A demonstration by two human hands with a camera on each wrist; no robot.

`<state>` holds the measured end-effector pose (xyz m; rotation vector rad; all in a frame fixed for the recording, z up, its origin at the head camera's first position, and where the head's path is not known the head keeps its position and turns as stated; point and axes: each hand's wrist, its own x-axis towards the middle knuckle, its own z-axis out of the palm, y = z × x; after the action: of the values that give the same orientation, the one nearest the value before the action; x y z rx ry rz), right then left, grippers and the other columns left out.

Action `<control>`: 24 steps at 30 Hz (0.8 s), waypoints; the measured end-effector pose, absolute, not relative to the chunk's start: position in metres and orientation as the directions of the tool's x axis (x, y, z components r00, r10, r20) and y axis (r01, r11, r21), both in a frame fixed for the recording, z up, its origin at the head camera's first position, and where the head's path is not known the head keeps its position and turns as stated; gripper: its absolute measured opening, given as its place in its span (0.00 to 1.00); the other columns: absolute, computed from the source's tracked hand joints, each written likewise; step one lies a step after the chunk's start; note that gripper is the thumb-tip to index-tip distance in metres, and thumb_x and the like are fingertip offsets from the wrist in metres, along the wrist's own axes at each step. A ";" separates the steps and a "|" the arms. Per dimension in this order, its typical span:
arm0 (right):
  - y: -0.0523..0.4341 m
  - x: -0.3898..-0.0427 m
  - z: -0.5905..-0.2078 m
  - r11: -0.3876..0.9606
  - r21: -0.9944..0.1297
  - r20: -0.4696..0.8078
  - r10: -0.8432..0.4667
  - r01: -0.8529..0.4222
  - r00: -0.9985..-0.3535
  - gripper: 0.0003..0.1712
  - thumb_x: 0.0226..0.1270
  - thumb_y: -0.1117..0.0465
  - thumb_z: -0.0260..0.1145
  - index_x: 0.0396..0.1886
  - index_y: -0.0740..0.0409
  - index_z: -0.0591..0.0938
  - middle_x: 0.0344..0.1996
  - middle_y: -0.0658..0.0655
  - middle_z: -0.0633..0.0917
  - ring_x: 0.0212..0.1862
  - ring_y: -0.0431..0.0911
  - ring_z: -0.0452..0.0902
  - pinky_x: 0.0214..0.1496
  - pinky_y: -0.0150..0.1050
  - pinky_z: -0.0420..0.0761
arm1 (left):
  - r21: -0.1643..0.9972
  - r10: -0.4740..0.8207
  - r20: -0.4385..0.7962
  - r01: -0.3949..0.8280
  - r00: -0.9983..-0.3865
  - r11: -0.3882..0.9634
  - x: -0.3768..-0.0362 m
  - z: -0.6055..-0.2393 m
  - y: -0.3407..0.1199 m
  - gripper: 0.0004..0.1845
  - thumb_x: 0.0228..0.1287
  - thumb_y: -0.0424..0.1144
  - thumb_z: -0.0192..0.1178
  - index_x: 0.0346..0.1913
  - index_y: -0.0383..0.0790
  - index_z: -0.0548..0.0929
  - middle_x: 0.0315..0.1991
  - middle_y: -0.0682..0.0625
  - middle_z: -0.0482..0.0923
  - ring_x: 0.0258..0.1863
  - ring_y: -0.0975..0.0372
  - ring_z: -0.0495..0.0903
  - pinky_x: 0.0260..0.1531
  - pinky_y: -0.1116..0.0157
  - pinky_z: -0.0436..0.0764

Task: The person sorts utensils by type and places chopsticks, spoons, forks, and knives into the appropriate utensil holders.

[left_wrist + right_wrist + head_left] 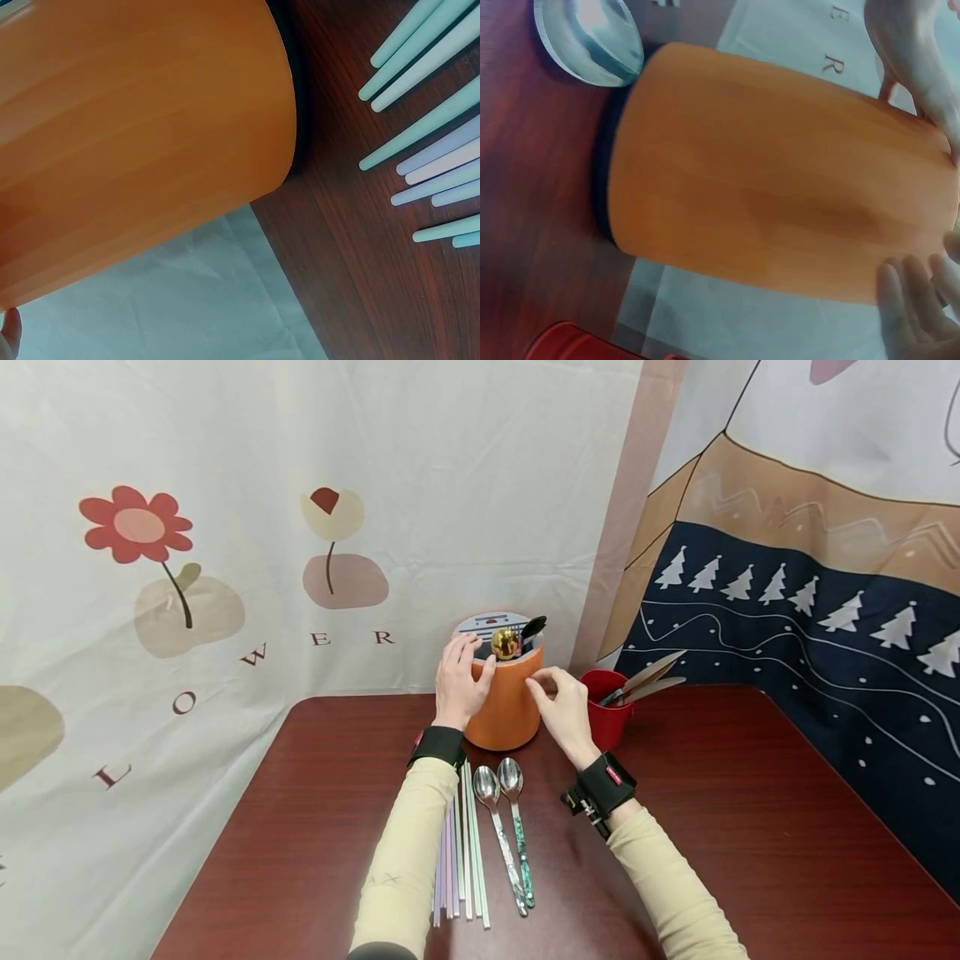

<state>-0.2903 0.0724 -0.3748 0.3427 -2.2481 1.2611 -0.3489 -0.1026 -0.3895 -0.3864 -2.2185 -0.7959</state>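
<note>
An orange cylindrical holder (pixel 506 702) stands at the back of the dark wooden table (pixel 750 827). A gold spoon (pixel 505 642) and a black spoon (pixel 533 627) stick out of its top. My left hand (pixel 468 662) grips the holder's left side, fingers over the rim and thumb on the front. My right hand (pixel 542 682) touches the holder's right side with its fingertips (pixel 909 304). The right wrist view shows the holder (pixel 780 202) close up, with the left hand (pixel 911 45) at its rim. In the left wrist view the holder (pixel 135 142) fills most of the frame.
A red cup (pixel 606 714) with two utensils stands right of the holder. In front lie two silver spoons (pixel 510 827) and several pastel sticks (pixel 461 852), seen also as sticks (pixel 427 150). Printed cloth hangs behind and at the right.
</note>
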 end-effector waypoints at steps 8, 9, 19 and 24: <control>0.070 -0.271 -0.391 0.650 -0.707 0.297 -0.083 -0.277 -0.951 0.19 0.63 0.52 0.66 0.47 0.61 0.78 0.36 0.59 0.87 0.36 0.48 0.83 0.38 0.42 0.83 | 0.415 0.034 0.733 0.488 -0.679 0.768 -0.350 -0.390 -0.103 0.25 0.67 0.52 0.50 0.57 0.37 0.78 0.61 0.45 0.74 0.66 0.54 0.67 0.66 0.55 0.68; 0.070 -0.269 -0.394 0.669 -0.695 0.271 -0.095 -0.263 -0.958 0.20 0.63 0.52 0.66 0.47 0.61 0.78 0.35 0.58 0.87 0.35 0.48 0.83 0.37 0.41 0.83 | 0.414 0.035 0.734 0.488 -0.678 0.768 -0.350 -0.391 -0.103 0.25 0.67 0.52 0.50 0.57 0.37 0.78 0.61 0.45 0.74 0.66 0.54 0.67 0.66 0.55 0.68; 0.059 -0.245 -0.413 0.845 -0.505 -0.029 -0.219 -0.175 -0.975 0.15 0.59 0.51 0.68 0.28 0.59 0.80 0.16 0.49 0.77 0.20 0.42 0.72 0.21 0.33 0.68 | 0.414 0.033 0.739 0.492 -0.672 0.766 -0.350 -0.392 -0.103 0.24 0.67 0.51 0.50 0.57 0.37 0.78 0.61 0.45 0.74 0.66 0.54 0.67 0.66 0.55 0.68; 0.052 -0.233 -0.422 0.893 -0.412 -0.124 -0.252 -0.182 -0.960 0.24 0.57 0.49 0.69 0.09 0.54 0.73 0.08 0.49 0.68 0.16 0.44 0.68 0.18 0.35 0.61 | 0.418 0.031 0.737 0.493 -0.675 0.763 -0.350 -0.392 -0.103 0.24 0.67 0.51 0.49 0.56 0.38 0.78 0.61 0.45 0.74 0.66 0.54 0.67 0.66 0.55 0.68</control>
<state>-0.2326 0.0520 -0.4224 0.3728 -3.2260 0.6743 -0.3502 -0.1031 -0.3917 -0.3896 -2.2064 -0.7911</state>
